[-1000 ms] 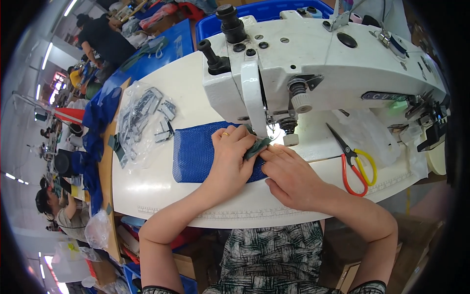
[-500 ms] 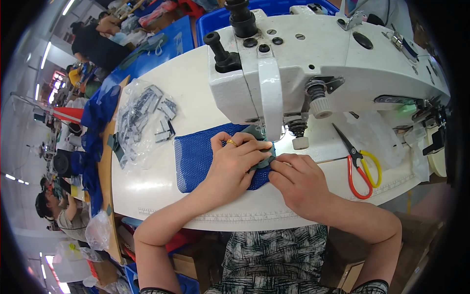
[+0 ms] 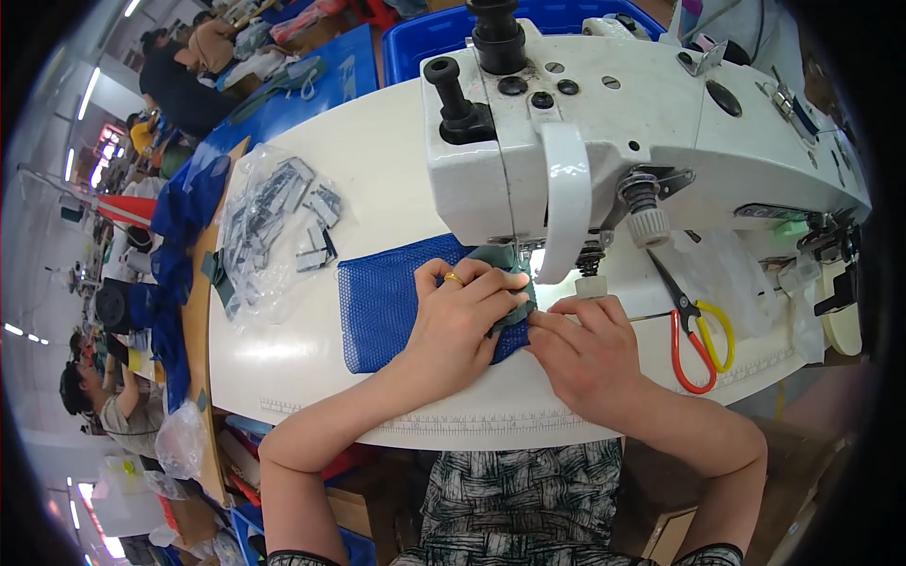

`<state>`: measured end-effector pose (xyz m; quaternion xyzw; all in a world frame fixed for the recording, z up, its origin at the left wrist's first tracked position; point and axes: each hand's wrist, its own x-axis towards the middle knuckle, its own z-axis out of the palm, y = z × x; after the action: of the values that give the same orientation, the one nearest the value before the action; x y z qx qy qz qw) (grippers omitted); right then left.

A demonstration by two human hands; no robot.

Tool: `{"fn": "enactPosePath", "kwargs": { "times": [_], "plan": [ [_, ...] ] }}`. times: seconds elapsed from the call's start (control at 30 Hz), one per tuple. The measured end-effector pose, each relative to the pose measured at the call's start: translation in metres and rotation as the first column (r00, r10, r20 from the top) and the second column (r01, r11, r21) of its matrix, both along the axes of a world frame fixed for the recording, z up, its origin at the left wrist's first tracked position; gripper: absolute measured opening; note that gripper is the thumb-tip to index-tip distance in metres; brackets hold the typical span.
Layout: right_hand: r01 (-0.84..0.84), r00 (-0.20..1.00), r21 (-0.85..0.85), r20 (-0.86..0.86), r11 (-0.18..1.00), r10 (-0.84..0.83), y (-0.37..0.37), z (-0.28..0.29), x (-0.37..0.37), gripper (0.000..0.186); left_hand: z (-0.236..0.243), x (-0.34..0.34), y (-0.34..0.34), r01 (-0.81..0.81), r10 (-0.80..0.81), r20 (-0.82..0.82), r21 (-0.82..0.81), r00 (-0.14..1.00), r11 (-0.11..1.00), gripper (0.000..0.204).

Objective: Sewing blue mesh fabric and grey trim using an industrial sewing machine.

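Note:
A piece of blue mesh fabric (image 3: 377,307) lies flat on the white sewing table, its far right part beneath the head of a white sewing machine (image 3: 481,189). Along its right edge runs a grey-green fabric strip (image 3: 493,255), partly covered by my fingers. My left hand (image 3: 458,316), with a ring on one finger, rests on the mesh; its bent fingers are pressed together on the strip, just in front of the needle area. Close beside it, my right hand (image 3: 590,354) pinches the edge where strip and mesh meet. The fingertips hide exactly how the layers lie.
Scissors (image 3: 692,325) with red and yellow handles lie right of my right hand. To the left is a clear plastic bag (image 3: 250,241) with small grey pieces. A ruler strip (image 3: 491,424) follows the table's near edge. Other people work at the far left.
Both hands have shifted slightly right, still on the fabric. The view has moved a little, so the machine head appears further right and lower.

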<state>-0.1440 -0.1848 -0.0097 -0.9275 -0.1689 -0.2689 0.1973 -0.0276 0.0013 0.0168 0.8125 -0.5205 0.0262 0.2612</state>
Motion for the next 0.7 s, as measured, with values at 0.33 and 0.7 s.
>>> {"fn": "enactPosePath", "kwargs": {
  "times": [0.33, 0.7],
  "plan": [
    [0.052, 0.994, -0.011, -0.097, 0.999, -0.053, -0.005, 0.0, 0.004, 0.016, -0.007, 0.013, -0.008, -0.045, 0.044, 0.069, 0.022, 0.997, 0.999, 0.035],
    [0.006, 0.972, 0.179, -0.233, 0.984, 0.036, -0.011, 0.005, 0.009, 0.023, 0.003, 0.006, 0.004, -0.029, 0.009, -0.09, -0.223, 0.996, 0.974, 0.042]
  ]
}}
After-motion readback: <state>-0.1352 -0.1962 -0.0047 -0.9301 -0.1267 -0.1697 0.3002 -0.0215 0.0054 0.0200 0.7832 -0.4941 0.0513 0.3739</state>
